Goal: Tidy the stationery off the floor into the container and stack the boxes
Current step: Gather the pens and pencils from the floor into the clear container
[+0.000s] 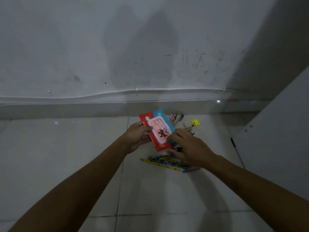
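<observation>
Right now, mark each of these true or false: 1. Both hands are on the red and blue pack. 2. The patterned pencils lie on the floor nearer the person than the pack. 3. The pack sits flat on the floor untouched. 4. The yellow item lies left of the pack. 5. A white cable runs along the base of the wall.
1. True: the left hand and right hand both hold the pack.
2. True: the pencils lie on the tiled floor.
3. False: it is gripped by both hands.
4. False: the yellow item lies right of the pack.
5. True: see the cable.
</observation>
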`<state>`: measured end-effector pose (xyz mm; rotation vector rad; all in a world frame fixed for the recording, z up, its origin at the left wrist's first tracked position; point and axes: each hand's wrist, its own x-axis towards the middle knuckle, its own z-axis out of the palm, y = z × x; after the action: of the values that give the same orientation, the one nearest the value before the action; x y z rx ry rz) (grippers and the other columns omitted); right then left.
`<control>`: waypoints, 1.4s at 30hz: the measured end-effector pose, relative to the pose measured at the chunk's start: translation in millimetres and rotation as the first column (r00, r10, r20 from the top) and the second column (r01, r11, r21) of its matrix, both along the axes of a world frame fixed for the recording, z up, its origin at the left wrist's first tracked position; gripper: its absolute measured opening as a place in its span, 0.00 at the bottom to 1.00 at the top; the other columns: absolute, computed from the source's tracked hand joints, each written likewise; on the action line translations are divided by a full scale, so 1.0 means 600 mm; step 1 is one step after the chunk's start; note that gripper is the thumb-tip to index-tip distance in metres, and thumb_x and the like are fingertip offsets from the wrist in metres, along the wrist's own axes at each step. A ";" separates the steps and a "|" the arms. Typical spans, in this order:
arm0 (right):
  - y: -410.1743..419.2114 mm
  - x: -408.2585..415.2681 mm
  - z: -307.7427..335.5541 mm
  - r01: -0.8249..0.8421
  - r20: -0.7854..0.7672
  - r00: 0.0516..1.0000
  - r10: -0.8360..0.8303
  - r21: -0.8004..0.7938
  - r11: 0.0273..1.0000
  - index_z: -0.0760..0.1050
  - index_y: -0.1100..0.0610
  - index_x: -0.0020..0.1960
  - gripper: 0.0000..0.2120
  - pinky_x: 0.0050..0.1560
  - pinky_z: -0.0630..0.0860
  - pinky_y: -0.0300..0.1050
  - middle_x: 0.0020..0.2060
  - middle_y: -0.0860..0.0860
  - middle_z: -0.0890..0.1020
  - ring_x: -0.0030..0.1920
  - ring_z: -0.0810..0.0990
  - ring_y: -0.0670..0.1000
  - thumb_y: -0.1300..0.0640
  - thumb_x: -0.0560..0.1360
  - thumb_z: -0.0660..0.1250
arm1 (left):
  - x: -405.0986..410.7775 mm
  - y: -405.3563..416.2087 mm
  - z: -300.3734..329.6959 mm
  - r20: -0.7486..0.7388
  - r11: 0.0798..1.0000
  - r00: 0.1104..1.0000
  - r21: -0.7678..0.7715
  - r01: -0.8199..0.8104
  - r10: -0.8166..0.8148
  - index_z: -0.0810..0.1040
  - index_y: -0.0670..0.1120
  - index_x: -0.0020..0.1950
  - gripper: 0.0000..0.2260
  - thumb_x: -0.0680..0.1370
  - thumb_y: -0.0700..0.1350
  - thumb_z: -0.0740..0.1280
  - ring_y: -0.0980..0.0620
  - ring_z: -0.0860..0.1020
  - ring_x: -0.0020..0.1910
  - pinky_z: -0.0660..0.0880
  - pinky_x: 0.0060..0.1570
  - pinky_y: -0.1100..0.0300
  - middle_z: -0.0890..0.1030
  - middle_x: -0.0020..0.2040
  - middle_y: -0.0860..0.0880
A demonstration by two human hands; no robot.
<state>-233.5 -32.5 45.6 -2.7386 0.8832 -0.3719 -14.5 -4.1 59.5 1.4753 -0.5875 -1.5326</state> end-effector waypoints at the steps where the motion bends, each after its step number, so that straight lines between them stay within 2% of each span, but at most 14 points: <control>1: 0.001 -0.006 -0.006 0.030 0.028 0.999 -0.031 0.033 0.999 0.73 0.52 0.58 0.16 0.43 0.71 0.39 0.54 0.50 0.76 0.53 0.73 0.48 0.44 0.76 0.64 | 0.001 0.006 -0.005 0.038 1.000 0.999 0.020 0.015 -0.015 0.75 0.44 0.59 0.11 0.78 0.36 0.63 0.42 0.81 0.53 0.77 0.55 0.49 0.81 0.55 0.40; 4: -0.016 -0.019 -0.021 0.156 0.067 0.984 -0.165 0.112 0.981 0.74 0.56 0.58 0.12 0.48 0.70 0.45 0.51 0.53 0.77 0.53 0.74 0.52 0.51 0.78 0.63 | 0.012 0.019 -0.018 0.127 0.996 0.989 0.062 0.067 -0.075 0.75 0.43 0.61 0.13 0.78 0.36 0.63 0.43 0.81 0.47 0.77 0.52 0.51 0.81 0.53 0.40; 7: -0.033 -0.034 -0.043 0.259 -0.093 0.964 -0.248 0.135 0.957 0.73 0.56 0.57 0.10 0.50 0.70 0.48 0.53 0.53 0.76 0.55 0.74 0.53 0.54 0.78 0.63 | 0.022 0.032 -0.037 0.165 0.984 0.974 0.116 0.137 -0.156 0.74 0.42 0.62 0.13 0.78 0.37 0.63 0.43 0.81 0.50 0.78 0.52 0.50 0.82 0.54 0.40; 10: -0.041 -0.039 -0.072 0.274 -0.285 0.934 -0.217 0.179 0.945 0.71 0.56 0.63 0.15 0.56 0.71 0.49 0.61 0.54 0.73 0.62 0.70 0.54 0.55 0.78 0.62 | 0.038 0.039 -0.061 0.183 0.978 0.970 0.156 0.136 -0.164 0.74 0.42 0.62 0.13 0.78 0.38 0.63 0.43 0.81 0.52 0.78 0.52 0.49 0.82 0.52 0.41; 15: -0.055 -0.034 -0.112 0.203 -0.509 0.850 -0.134 0.080 0.976 0.64 0.53 0.72 0.25 0.63 0.67 0.50 0.69 0.52 0.67 0.69 0.64 0.54 0.52 0.76 0.63 | 0.049 0.039 -0.081 0.185 0.975 0.970 0.185 0.122 -0.156 0.74 0.44 0.63 0.13 0.78 0.39 0.64 0.48 0.82 0.47 0.79 0.40 0.56 0.83 0.49 0.44; 20: -0.046 -0.021 -0.143 0.165 -0.549 0.826 -0.133 0.009 0.986 0.66 0.48 0.69 0.23 0.65 0.62 0.54 0.67 0.51 0.70 0.68 0.65 0.54 0.45 0.76 0.61 | 0.033 0.040 -0.090 0.161 0.963 0.969 0.222 0.149 -0.187 0.73 0.45 0.65 0.15 0.78 0.39 0.64 0.46 0.82 0.49 0.79 0.45 0.53 0.82 0.52 0.43; 26: -0.037 -0.005 -0.151 0.147 -0.549 0.821 -0.155 -0.058 0.987 0.67 0.52 0.67 0.20 0.65 0.61 0.56 0.64 0.54 0.72 0.65 0.69 0.56 0.48 0.76 0.61 | 0.019 0.040 -0.094 0.138 0.950 0.964 0.250 0.189 -0.228 0.72 0.45 0.66 0.16 0.78 0.38 0.63 0.46 0.82 0.48 0.80 0.44 0.54 0.82 0.52 0.43; 28: -0.034 -0.001 -0.151 0.118 -0.523 0.842 -0.135 -0.066 0.991 0.68 0.52 0.66 0.19 0.63 0.62 0.54 0.63 0.54 0.73 0.63 0.71 0.56 0.49 0.77 0.60 | 0.018 0.039 -0.092 0.151 0.948 0.961 0.255 0.190 -0.233 0.72 0.45 0.66 0.15 0.79 0.39 0.63 0.48 0.82 0.47 0.80 0.42 0.56 0.82 0.52 0.44; 30: -0.037 0.001 -0.144 0.113 -0.476 0.871 -0.125 -0.053 0.992 0.71 0.51 0.64 0.19 0.61 0.63 0.52 0.61 0.52 0.75 0.62 0.71 0.55 0.45 0.76 0.60 | 0.019 0.041 -0.090 0.171 0.948 0.957 0.256 0.187 -0.235 0.72 0.45 0.66 0.15 0.79 0.39 0.63 0.49 0.82 0.45 0.79 0.39 0.58 0.82 0.51 0.44; 32: -0.051 0.006 -0.132 0.165 -0.403 0.900 -0.164 -0.033 0.986 0.75 0.51 0.61 0.21 0.58 0.67 0.50 0.58 0.52 0.76 0.60 0.73 0.54 0.40 0.74 0.61 | 0.023 0.042 -0.089 0.198 0.953 0.954 0.246 0.175 -0.226 0.73 0.45 0.65 0.14 0.79 0.40 0.63 0.50 0.82 0.44 0.78 0.38 0.60 0.82 0.50 0.45; 34: -0.072 0.011 -0.120 0.282 -0.320 0.910 -0.264 0.011 0.959 0.76 0.53 0.58 0.20 0.54 0.70 0.49 0.56 0.53 0.77 0.58 0.74 0.55 0.40 0.75 0.61 | 0.027 0.040 -0.091 0.215 0.960 0.955 0.237 0.151 -0.204 0.74 0.44 0.64 0.13 0.79 0.40 0.62 0.51 0.81 0.45 0.77 0.40 0.59 0.82 0.49 0.46; 38: -0.110 0.011 -0.117 0.451 -0.203 0.882 -0.425 0.108 0.886 0.72 0.55 0.65 0.18 0.57 0.70 0.50 0.61 0.55 0.75 0.61 0.72 0.56 0.48 0.78 0.62 | 0.028 0.037 -0.097 0.232 0.971 0.959 0.213 0.112 -0.162 0.74 0.44 0.62 0.12 0.79 0.41 0.62 0.52 0.81 0.45 0.77 0.37 0.61 0.82 0.49 0.46; 40: -0.124 0.010 -0.121 0.449 -0.272 0.878 -0.394 0.180 0.875 0.64 0.56 0.72 0.24 0.66 0.64 0.50 0.71 0.57 0.67 0.71 0.64 0.57 0.51 0.79 0.62 | 0.028 0.035 -0.099 0.227 0.976 0.965 0.204 0.083 -0.129 0.74 0.43 0.62 0.12 0.79 0.40 0.62 0.51 0.82 0.45 0.78 0.37 0.61 0.83 0.48 0.46; 42: -0.132 0.011 -0.126 0.392 -0.427 0.861 -0.275 0.213 0.895 0.53 0.56 0.77 0.29 0.72 0.56 0.49 0.77 0.54 0.56 0.76 0.54 0.55 0.54 0.79 0.60 | 0.026 0.033 -0.101 0.222 0.976 0.968 0.204 0.073 -0.119 0.74 0.43 0.63 0.12 0.79 0.40 0.62 0.50 0.82 0.45 0.78 0.39 0.59 0.83 0.49 0.46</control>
<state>-226.8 -111.7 -30.1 -2.4073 1.4041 0.2470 1.1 15.6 -1.3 1.8169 -0.6696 -1.5371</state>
